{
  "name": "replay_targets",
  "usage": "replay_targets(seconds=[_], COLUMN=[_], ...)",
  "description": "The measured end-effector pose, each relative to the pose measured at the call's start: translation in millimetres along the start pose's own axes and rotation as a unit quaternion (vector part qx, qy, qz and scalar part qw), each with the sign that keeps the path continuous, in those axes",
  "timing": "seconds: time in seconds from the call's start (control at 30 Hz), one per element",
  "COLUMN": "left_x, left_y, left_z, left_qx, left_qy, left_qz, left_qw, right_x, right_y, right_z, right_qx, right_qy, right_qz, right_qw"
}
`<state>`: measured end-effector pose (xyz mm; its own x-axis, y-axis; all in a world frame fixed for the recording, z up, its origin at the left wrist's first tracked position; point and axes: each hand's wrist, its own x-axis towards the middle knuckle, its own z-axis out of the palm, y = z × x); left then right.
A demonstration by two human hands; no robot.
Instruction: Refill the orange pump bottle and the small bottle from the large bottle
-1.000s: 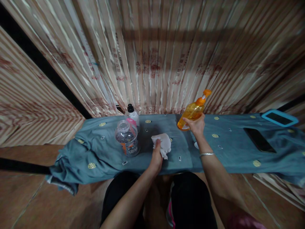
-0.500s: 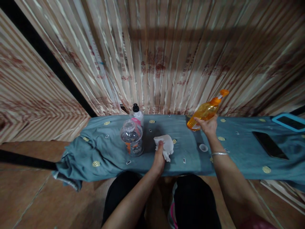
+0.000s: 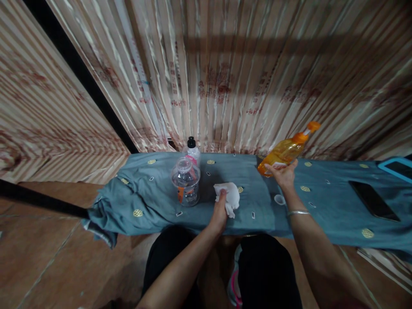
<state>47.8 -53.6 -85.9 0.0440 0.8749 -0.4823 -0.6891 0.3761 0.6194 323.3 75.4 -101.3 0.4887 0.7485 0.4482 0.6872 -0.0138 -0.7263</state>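
My right hand grips an orange bottle with an orange nozzle, held tilted above the blue-grey cloth-covered bench. A silver bangle sits on that wrist. Lower and to the left, my left hand clutches a crumpled white tissue against the cloth. A small clear cap lies on the cloth just below my right hand. An uncapped clear plastic bottle stands left of the tissue, with a white bottle with a black cap behind it.
A black phone lies on the cloth at the right, and a device in a blue case lies at the far right edge. Striped curtains hang behind the bench. Brown tiled floor spreads at the left.
My right hand has carried the orange bottle to the right, uncovering the small clear cap on the cloth. My view has shifted left. The left hand stays on the tissue.
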Motion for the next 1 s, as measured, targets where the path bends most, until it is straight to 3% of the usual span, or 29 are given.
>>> replay_targets(seconds=[0.17,0.5,0.77,1.0], left_x=[-1.7,-5.8,-8.4,-12.6], left_y=[2.5,6.1,-9.7,-10.8], left_z=[-4.3,-16.3,-19.8,-18.5], left_qx=[-0.003,0.021,0.086,0.097], left_qy=[0.001,-0.004,-0.002,0.010], left_qz=[0.009,0.028,0.041,0.070], left_qw=[1.000,0.999,0.995,0.993], right_x=[-31.4,-115.5,-144.0,-153.2], right_y=[5.5,28.0,33.5,31.2], right_z=[-9.9,-30.8,-24.8,-19.7], right_qx=[-0.030,-0.124,-0.165,-0.174], right_qy=[0.005,-0.019,-0.019,-0.012], right_qz=[0.016,-0.020,-0.063,-0.084], right_qw=[0.999,0.992,0.984,0.981])
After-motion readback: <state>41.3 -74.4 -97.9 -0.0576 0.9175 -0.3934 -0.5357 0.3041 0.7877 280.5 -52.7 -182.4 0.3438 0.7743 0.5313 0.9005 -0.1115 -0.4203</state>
